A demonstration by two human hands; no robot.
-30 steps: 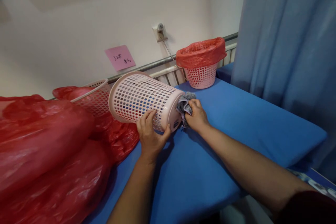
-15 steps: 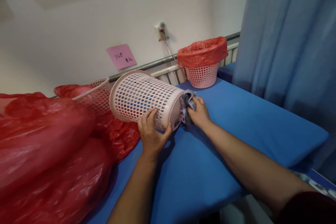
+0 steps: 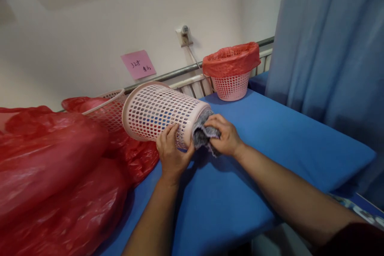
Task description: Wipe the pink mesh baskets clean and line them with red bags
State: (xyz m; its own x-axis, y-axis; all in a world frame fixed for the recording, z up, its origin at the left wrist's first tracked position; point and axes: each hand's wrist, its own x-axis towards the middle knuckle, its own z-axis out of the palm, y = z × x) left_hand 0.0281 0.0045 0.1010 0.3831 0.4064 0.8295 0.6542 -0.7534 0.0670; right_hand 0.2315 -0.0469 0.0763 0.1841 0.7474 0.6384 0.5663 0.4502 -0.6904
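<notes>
A pale pink perforated plastic wastebasket (image 3: 162, 108) lies on its side on the blue bed surface (image 3: 222, 200), its rim toward the left and its base toward the right. My left hand (image 3: 174, 152) grips it near the base, fingers on the perforated side and thumb by the base edge. Bunched in my right hand (image 3: 226, 134) is a grey cloth (image 3: 202, 132), pressed against the base and covering much of it. The palm side of my right hand is hidden.
Red plastic bags (image 3: 60, 176) heap on the left, beside another pink basket (image 3: 115, 108). A red-lined pink basket (image 3: 232, 86) stands upright at the back. Behind run a bed rail (image 3: 168, 75) and a wall socket (image 3: 184, 36). A blue curtain (image 3: 327, 68) hangs on the right.
My right hand has moved the cloth down and left across the basket's base, covering more of it. The basket has shifted slightly left. My left hand keeps its hold.
</notes>
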